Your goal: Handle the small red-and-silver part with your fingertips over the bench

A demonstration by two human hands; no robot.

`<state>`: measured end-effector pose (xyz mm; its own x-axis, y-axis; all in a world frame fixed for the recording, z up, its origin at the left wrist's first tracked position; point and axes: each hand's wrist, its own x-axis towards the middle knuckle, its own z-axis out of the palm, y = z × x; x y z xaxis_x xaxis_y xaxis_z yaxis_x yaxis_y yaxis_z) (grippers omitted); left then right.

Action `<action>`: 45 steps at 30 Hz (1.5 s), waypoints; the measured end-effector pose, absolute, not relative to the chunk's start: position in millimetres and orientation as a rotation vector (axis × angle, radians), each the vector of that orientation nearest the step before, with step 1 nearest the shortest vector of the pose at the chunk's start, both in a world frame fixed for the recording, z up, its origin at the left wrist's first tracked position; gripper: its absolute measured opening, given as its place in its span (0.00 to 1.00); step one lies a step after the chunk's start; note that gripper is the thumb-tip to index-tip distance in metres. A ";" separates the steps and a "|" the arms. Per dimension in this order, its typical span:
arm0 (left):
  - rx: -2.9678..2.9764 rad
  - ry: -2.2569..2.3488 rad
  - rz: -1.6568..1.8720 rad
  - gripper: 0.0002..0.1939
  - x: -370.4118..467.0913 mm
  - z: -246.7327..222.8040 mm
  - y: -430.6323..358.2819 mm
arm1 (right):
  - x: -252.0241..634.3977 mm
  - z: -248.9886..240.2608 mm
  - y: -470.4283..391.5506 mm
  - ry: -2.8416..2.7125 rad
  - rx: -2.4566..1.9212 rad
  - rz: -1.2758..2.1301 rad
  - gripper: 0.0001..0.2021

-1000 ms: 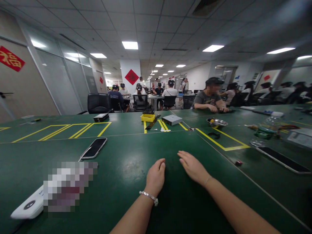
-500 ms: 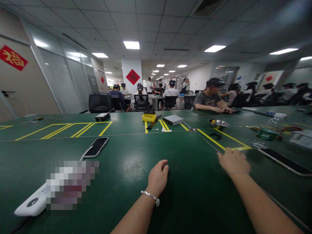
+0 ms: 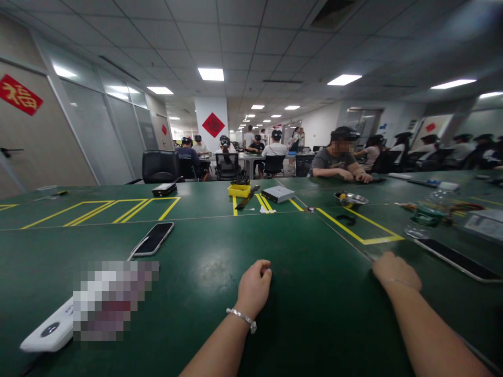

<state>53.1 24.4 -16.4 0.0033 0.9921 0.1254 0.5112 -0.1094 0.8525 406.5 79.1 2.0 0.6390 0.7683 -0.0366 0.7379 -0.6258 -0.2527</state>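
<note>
My left hand [image 3: 254, 285] rests on the green table [image 3: 188, 324] near the middle, its fingers curled, a silver bracelet at the wrist. What its fingers hold, if anything, is hidden. Farther right, my right hand [image 3: 396, 272] lies on the table with its fingers bent down and out of sight under the knuckles. A long dark phone [image 3: 458, 259] is to the right of it. Another phone [image 3: 153, 239] with a white cable lies left of my left hand. At the lower left sits a white device [image 3: 49, 330] beside a blurred-out patch.
Farther back are a yellow tray [image 3: 239, 190], a grey metal box [image 3: 277, 194], a metal bowl [image 3: 359, 199], a black box [image 3: 164, 189] and yellow tape lines. A plastic bottle [image 3: 430, 209] stands at right. A person [image 3: 340, 157] leans on the table's far side.
My right hand has moved right and slightly toward me, away from the yellow tape corner. My left hand has hardly moved. The person across the table has shifted their hands.
</note>
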 end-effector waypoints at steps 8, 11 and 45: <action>1.657 1.557 0.996 0.15 52.8 -11.0 21.6 | 407.7 -0.2 78.1 -1.214 -2.601 0.218 0.24; 1.650 1.551 1.007 0.14 53.0 -10.2 21.1 | 410.7 -4.1 79.0 -1.231 -2.564 0.159 0.27; 1.673 1.349 1.041 0.13 54.4 -17.4 28.5 | 184.0 4.8 33.1 -2.338 -1.225 0.162 0.06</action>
<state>54.4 28.5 -17.4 0.1199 0.9826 0.1415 0.3862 -0.1775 0.9052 184.0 33.1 4.8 -0.4756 0.7989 0.3682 0.7404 0.5896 -0.3228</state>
